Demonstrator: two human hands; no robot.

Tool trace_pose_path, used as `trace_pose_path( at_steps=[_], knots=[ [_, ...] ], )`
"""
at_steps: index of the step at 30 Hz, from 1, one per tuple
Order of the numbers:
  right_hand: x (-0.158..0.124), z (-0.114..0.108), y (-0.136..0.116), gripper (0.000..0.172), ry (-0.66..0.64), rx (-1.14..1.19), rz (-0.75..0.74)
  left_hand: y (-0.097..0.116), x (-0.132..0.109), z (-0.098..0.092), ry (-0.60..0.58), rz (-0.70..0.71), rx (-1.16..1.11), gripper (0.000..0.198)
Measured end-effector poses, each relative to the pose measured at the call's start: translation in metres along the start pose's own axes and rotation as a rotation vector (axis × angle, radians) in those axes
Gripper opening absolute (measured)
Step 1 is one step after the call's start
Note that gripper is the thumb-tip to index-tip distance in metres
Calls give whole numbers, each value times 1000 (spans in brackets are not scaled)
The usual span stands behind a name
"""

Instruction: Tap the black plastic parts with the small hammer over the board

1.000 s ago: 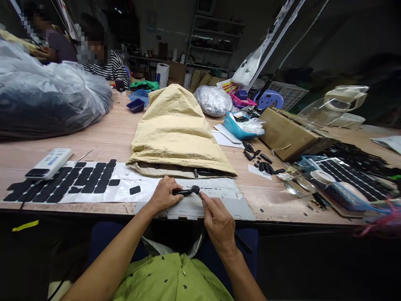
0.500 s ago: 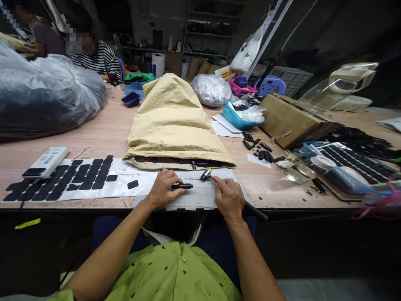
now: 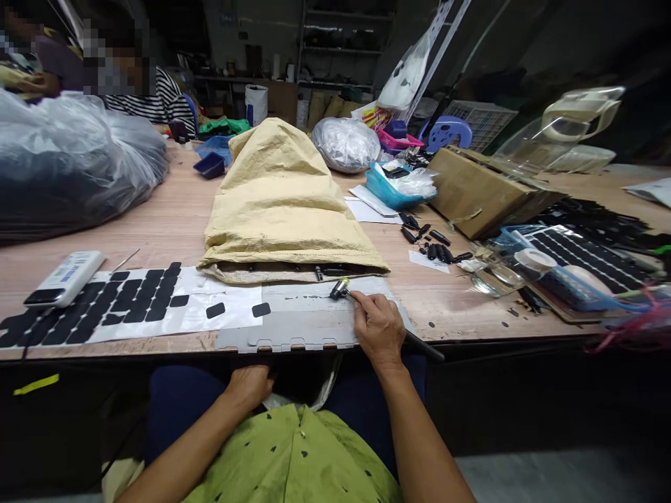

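Observation:
My right hand [image 3: 380, 325] is closed around the handle of a small hammer [image 3: 340, 288], whose head hovers over or rests on a grey board [image 3: 309, 314] at the table's edge. Below that edge, above my lap, is my left hand [image 3: 251, 385]; its fingertips are lost in shadow, and whatever it may hold is hidden. A yellow sack [image 3: 288, 202] lies behind the board, its open mouth towards me with dark pieces inside. To the left a white sheet [image 3: 193, 318] carries rows of black rounded stickers [image 3: 149, 293].
On the left are a big clear bag [image 3: 78, 161] and a white device [image 3: 66, 279]. Black parts [image 3: 435, 251], a blue basket [image 3: 395, 192] and a cardboard box [image 3: 482, 192] stand right. A person in a striped top [image 3: 172, 101] sits at the back left.
My left hand has moved from the board down below the table's edge, and the black pen-like piece it held is out of sight. My right hand still grips the hammer. The view has shifted slightly.

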State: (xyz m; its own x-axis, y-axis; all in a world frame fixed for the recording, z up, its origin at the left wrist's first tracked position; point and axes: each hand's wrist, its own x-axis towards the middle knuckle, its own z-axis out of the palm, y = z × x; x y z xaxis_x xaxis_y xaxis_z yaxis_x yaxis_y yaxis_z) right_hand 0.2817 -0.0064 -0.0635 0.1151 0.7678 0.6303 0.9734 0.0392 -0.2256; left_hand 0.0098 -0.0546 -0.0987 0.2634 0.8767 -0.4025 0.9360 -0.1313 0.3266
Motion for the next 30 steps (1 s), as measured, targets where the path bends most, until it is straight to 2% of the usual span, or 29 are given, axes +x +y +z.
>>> trace_pose_path(
  at_steps=[2,4,6,8,9,10,12,14,15,16,19,21,23,26,30],
  knots=[
    [0,0,0,26,6,6,-1,1,-1,-6,36,-15,8,20],
    [0,-1,-1,27,7,5,-1,10,-10,-25,-31,43,-26,13],
    [0,-1,-1,27,1,3,0,22,-22,-54,-207,182,-130,16],
    [0,-1,-1,28,-4,4,2,33,-27,-88,-415,351,-365,28],
    [0,-1,-1,28,-4,5,4,36,-24,-104,-447,368,-441,37],
    [0,-1,-1,28,-3,4,6,37,-18,-118,-341,330,-443,44],
    [0,-1,-1,28,1,3,5,32,6,-139,44,139,-343,47],
    [0,0,-1,28,9,2,1,21,40,-150,382,-97,-223,42],
    [0,0,-1,27,13,1,-2,15,56,-153,490,-197,-171,41],
    [0,1,0,27,18,1,-4,10,72,-155,542,-264,-131,44],
    [0,1,0,26,29,7,-3,1,101,-158,575,-382,-92,46],
    [1,1,0,26,31,13,2,-2,104,-158,588,-401,-95,37],
    [1,0,-1,25,26,16,8,-3,97,-156,597,-362,-103,31],
    [1,-1,-2,25,4,19,17,-2,75,-143,609,-163,-91,30],
    [1,1,0,25,-8,21,28,12,53,-115,515,278,-144,22]
  ],
)
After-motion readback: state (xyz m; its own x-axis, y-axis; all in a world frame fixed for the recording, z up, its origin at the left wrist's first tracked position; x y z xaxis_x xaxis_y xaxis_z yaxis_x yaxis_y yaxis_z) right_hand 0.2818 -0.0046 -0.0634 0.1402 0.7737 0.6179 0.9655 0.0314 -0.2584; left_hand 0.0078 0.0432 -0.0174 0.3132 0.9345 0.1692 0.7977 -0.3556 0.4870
